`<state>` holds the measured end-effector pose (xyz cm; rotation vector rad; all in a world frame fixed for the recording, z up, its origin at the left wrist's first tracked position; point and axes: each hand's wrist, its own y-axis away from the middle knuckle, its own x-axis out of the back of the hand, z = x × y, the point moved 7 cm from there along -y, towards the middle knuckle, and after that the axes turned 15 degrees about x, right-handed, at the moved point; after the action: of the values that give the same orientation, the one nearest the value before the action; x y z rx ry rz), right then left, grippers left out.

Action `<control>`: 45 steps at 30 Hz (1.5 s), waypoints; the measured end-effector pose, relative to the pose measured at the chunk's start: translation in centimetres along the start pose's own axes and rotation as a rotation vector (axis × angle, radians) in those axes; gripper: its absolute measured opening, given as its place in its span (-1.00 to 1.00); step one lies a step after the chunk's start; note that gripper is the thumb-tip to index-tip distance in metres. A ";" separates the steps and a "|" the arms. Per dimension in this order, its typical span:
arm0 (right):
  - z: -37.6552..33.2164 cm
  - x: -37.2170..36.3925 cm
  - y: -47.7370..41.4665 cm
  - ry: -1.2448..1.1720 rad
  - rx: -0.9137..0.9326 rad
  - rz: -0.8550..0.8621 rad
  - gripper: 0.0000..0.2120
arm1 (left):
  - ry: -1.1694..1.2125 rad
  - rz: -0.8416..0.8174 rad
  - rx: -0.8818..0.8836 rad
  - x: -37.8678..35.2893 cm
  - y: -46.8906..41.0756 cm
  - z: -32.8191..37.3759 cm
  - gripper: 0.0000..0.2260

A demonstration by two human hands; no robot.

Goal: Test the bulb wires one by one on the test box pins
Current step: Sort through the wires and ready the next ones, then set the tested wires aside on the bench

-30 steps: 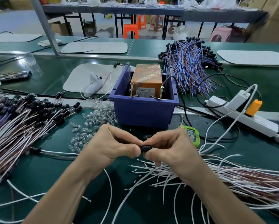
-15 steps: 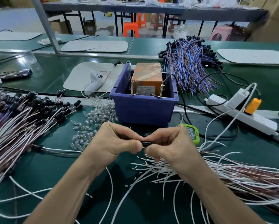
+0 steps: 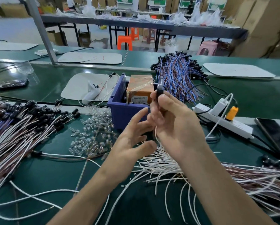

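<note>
Right hand [image 3: 173, 120] is up in front of the blue bin [image 3: 119, 112], its grip clamped on a black bulb holder [image 3: 160, 91] pinched at the fingertips, a white wire [image 3: 155, 133] trailing down from it toward the loose wires [image 3: 168, 164] on the green bench [image 3: 46, 159]. Left hand [image 3: 132, 140] hangs just below and beside it, fingers spread apart and holding nothing. The orange test box [image 3: 140, 88] sits inside the bin with one brass pin [image 3: 127, 98] standing up at its near left corner.
</note>
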<state>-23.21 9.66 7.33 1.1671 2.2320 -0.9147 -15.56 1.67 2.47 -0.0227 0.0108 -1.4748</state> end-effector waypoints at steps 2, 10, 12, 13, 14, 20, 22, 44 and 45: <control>-0.6 -1.0 -0.9 -0.079 -0.008 0.062 -0.86 | 0.006 -0.045 0.009 -0.6 0.2 0.1 -0.38; -5.2 -0.7 -2.6 -0.214 0.140 0.152 -0.80 | 0.019 0.212 -0.006 2.9 0.7 1.2 -0.65; -5.7 0.4 -2.3 -0.213 0.161 0.174 -0.82 | 0.093 0.225 0.001 3.9 0.7 1.4 -0.77; -6.0 1.1 -2.0 -0.214 0.169 0.189 -0.81 | 0.089 0.223 -0.012 4.2 0.8 1.7 -0.82; -6.3 1.9 -1.7 -0.214 0.176 0.201 -0.79 | 0.076 0.227 -0.034 4.6 1.0 2.0 -0.83; -7.2 7.2 2.4 -0.100 0.113 0.343 -0.88 | -0.137 0.468 -0.159 5.9 2.1 3.1 -0.86; -6.5 8.4 3.9 0.012 0.045 0.363 -0.87 | -0.357 0.546 -0.251 5.5 2.6 3.3 -0.78; -6.4 12.9 6.1 0.249 -0.018 0.481 -0.79 | -1.091 0.685 -0.329 1.0 2.0 1.1 -0.58; -7.5 13.3 5.9 0.460 0.032 0.465 -0.73 | -1.104 0.692 -0.353 0.9 2.2 1.2 -0.59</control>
<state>-26.01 24.77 1.68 1.9638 2.1167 -0.5291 -13.30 0.99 3.68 -1.0125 -0.5613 -0.6058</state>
